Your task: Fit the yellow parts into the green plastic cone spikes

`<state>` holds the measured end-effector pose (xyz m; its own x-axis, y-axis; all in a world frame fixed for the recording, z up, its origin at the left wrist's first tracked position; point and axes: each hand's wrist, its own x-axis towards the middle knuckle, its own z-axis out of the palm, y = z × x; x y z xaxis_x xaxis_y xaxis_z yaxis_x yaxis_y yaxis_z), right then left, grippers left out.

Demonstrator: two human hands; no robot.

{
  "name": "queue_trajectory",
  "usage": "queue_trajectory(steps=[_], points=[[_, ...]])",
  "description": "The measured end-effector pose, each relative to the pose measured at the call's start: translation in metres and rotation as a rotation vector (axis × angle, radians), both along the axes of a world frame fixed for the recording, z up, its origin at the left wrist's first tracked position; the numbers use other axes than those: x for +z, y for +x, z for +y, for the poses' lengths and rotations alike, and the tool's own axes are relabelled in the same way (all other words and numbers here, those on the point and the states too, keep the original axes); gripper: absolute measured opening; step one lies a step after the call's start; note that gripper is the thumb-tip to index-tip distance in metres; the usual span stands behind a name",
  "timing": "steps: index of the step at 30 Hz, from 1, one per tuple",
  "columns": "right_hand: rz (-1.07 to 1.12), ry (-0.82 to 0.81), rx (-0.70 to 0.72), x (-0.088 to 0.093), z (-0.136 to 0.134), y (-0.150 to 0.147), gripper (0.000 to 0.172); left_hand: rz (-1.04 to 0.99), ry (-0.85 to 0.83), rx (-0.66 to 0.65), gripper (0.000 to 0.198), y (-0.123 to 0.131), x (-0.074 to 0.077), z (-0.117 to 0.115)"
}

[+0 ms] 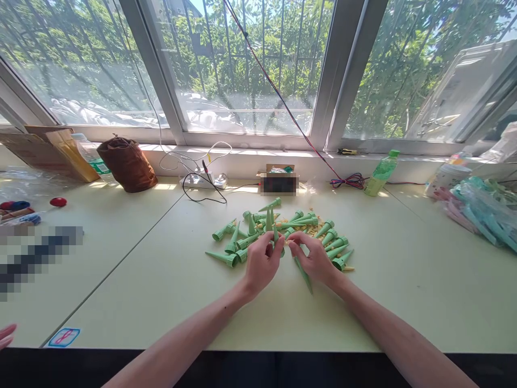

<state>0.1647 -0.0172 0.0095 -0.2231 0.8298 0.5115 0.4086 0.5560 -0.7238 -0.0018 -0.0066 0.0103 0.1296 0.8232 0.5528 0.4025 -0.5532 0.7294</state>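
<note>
My left hand [262, 261] is closed round a green plastic watering spike [276, 233], its pointed tip upward. Close beside it, my right hand [316, 261] pinches a small yellowish piece [287, 242], mostly covered by the fingertips. Below the right hand, another green spike [305, 277] lies with its tip towards me. Around and beyond both hands spreads a loose pile of similar green spikes [247, 241], with ribbed, hollow collars. Small yellow pieces [315, 228] lie among the spikes at the back right of the pile.
Along the window wall stand a brown bag [126, 164], a power strip [202, 180] with cables, a small dark box [278, 183] and a green bottle [382, 173]. Plastic bags [484, 207] lie far right. Another person's fingers [7, 335] show at the left edge.
</note>
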Motion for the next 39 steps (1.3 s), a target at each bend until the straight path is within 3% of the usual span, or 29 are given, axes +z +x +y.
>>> queue_trajectory(steps=[11,20,29,39], points=[[-0.035,0.006,-0.084,-0.0006,0.0022,-0.001,0.03,0.018,0.023,0.008,0.022,0.0005,0.0002,-0.001],[-0.004,0.029,-0.004,0.0049,0.0001,-0.0004,0.015,-0.033,-0.026,-0.006,0.024,-0.0003,-0.0021,0.0012],[-0.048,-0.004,-0.033,0.0002,0.0021,0.0004,0.027,0.037,0.049,0.001,0.023,0.0003,0.0012,-0.0011],[-0.021,0.0,0.025,0.0045,-0.0004,-0.0001,0.017,-0.07,-0.067,-0.04,0.028,0.0002,-0.0025,0.0015]])
